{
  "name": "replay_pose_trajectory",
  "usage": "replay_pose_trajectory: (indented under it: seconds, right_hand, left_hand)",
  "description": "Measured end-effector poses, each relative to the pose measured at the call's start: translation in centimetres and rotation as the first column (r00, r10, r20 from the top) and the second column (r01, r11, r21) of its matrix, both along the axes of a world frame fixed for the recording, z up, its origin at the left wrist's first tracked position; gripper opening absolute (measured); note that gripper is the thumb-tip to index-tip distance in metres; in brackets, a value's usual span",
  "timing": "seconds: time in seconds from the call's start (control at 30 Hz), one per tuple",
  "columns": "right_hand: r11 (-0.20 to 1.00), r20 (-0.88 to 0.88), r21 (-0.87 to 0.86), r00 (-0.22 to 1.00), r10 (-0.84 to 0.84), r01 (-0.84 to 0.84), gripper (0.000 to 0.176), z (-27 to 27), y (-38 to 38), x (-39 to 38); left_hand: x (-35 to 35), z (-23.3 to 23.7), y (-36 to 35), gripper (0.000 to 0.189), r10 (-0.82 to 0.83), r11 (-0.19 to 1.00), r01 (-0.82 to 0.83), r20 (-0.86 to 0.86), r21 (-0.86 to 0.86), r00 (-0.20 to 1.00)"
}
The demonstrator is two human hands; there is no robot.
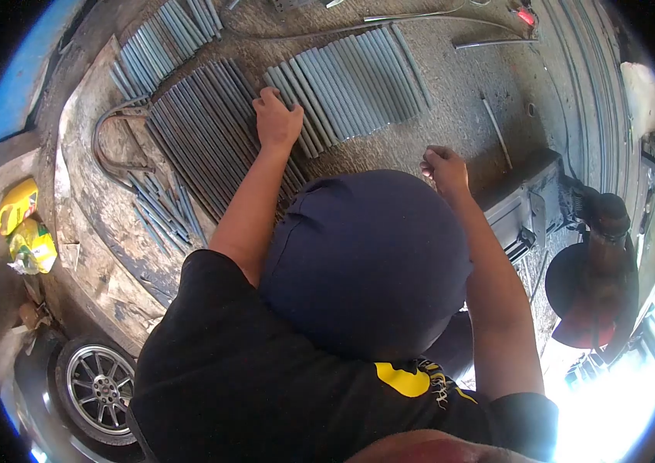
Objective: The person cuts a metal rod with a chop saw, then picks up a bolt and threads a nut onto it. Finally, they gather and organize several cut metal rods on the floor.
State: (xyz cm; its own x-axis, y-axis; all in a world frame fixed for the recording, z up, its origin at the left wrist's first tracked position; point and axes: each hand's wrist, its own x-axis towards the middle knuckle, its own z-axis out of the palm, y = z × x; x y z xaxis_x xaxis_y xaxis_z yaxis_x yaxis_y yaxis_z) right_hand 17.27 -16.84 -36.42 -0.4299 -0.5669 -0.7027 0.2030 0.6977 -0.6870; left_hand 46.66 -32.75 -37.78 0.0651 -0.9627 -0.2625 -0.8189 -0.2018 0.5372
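My left hand [277, 119] lies palm down on a wide row of dark metal rods [204, 135] laid side by side on the concrete floor, its fingers spread over their far ends. Right beside it lies a row of lighter grey rods [354, 81]. My right hand [443, 166] rests on bare floor in front of the grey row. Its fingers are curled shut and nothing shows in them. My dark cap [366, 258] and black shirt fill the lower middle of the view.
More grey rods [165, 42] lie at the top left and loose ones [162, 216] beside a bent metal loop [111, 147]. A boxy grey machine [528, 204] and a red disc [586, 289] stand right. A yellow bottle [17, 204] and a car wheel [100, 390] are left.
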Motion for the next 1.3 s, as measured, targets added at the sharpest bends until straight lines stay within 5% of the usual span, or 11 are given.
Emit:
replay_pose_trajectory:
  seconds: [0.17, 0.37, 0.57, 0.73, 0.77, 0.9, 1.23, 1.3]
  right_hand:
    - [0.999, 0.000, 0.020, 1.000, 0.029, -0.029, 0.027, -0.1, 0.0, 0.3]
    - [1.000, 0.037, 0.005, 0.999, -0.017, 0.017, 0.026, 0.1, -0.5, 0.3]
    - [1.000, -0.005, -0.009, 1.000, 0.009, -0.009, 0.026, 0.3, 0.1, 0.1]
    - [0.997, 0.037, 0.065, 0.999, -0.035, 0.033, 0.024, 0.1, 0.4, 0.7]
    - [0.997, 0.040, 0.068, 0.999, -0.032, 0.029, 0.024, 0.2, 0.3, 0.9]
    - [0.999, 0.036, 0.045, 0.999, -0.020, 0.018, 0.024, 0.2, -0.4, 1.5]
    - [0.999, 0.061, 0.010, 0.997, -0.043, 0.042, 0.025, 0.6, -0.4, 1.2]
    - [0.999, 0.049, -0.001, 0.998, -0.037, 0.037, 0.024, 0.2, 0.0, 0.8]
  left_hand:
    - [0.0, 1.3, -0.1, 0.056, -0.008, 0.997, 0.011, -0.038, 0.075, 0.999]
    - [0.3, 0.6, 0.1, 0.055, -0.064, 0.997, 0.065, 0.033, -0.035, 0.997]
    - [-0.1, 1.1, 0.1, 0.056, 0.009, 0.999, -0.007, -0.046, 0.045, 0.999]
    - [-1.7, 0.0, 0.1, 0.064, 0.134, 0.990, -0.134, 0.005, -0.052, 0.991]
    - [-1.9, 1.2, -0.1, 0.074, 0.134, 0.989, -0.131, -0.033, 0.064, 0.990]
    - [-1.8, 0.6, -0.6, 0.082, 0.107, 0.993, -0.108, 0.029, 0.037, 0.994]
    - [0.5, 1.6, -3.4, 0.072, -0.016, 0.932, -0.010, 0.069, 0.363, 0.998]
    - [1.0, 0.6, -3.2, 0.072, -0.030, 0.951, 0.007, 0.069, 0.310, 0.997]
